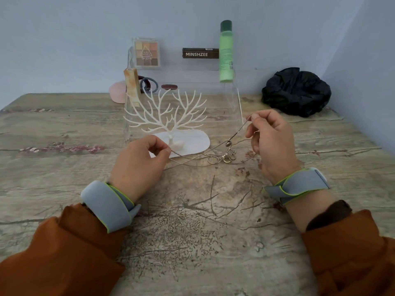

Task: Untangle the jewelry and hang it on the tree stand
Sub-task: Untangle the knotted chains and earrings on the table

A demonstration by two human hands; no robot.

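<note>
While both hands — left (141,161), right (271,142) — pinch the tangled chains (213,157), the tree stand (168,116) stands just behind.

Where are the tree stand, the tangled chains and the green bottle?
tree stand (171,113): head view, on the white branches.
tangled chains (222,158): head view, on the knot of rings and clasps.
green bottle (226,58): head view, on the bottle's body.

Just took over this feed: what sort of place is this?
Probably a dressing table at home: an eyeshadow palette and green bottle sit on a clear acrylic shelf, behind a white tree stand.
</note>
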